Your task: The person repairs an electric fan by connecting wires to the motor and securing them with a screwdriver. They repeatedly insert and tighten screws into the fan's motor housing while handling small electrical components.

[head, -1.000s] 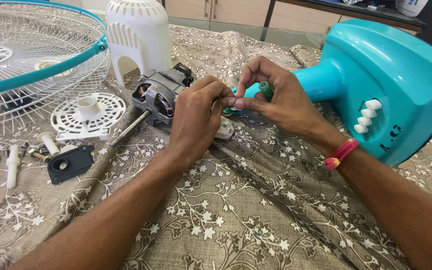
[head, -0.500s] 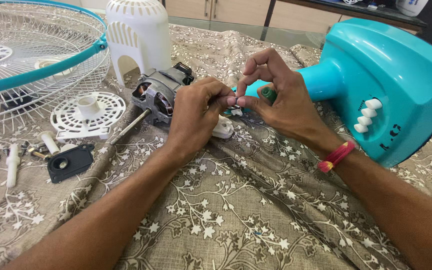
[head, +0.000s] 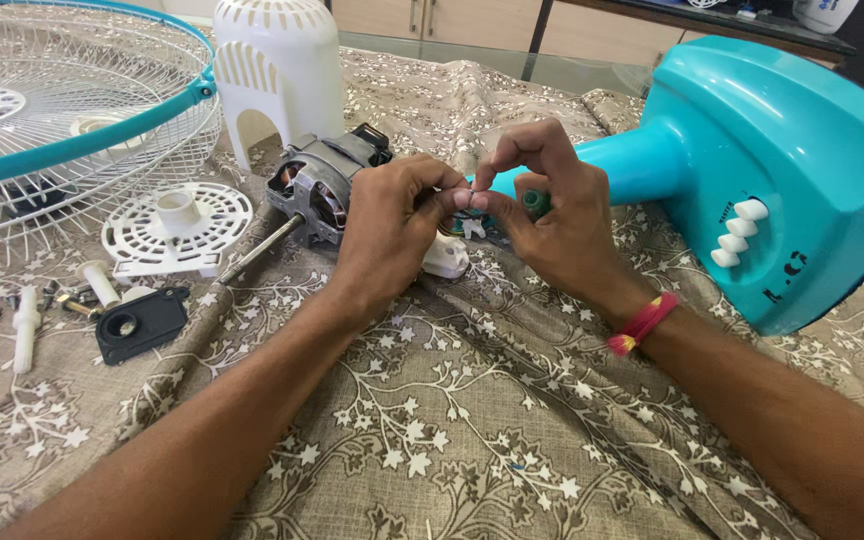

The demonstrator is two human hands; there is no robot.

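Note:
My left hand (head: 392, 225) and my right hand (head: 547, 215) meet fingertip to fingertip over the patterned cloth, pinching thin wires (head: 464, 213) and a small white part between them. A green-handled tool (head: 535, 204) is tucked in my right palm. Just left of my left hand lies the fan motor (head: 320, 186) with its steel shaft pointing toward me. A small white plastic piece (head: 446, 256) rests on the cloth below my fingers. The turquoise fan base (head: 782, 170) with white buttons lies on its side to the right, its neck running behind my right hand.
A wire fan guard with a turquoise rim (head: 52, 130) lies at the far left. A white motor cover (head: 277, 70) stands behind the motor. A white round vented plate (head: 177, 225), a black bracket (head: 140, 322), white pegs and small screws (head: 27, 325) are scattered at the left.
My right hand's fingers have lifted and curled slightly higher over the wires; both hands stay in the same place, still pinching together.

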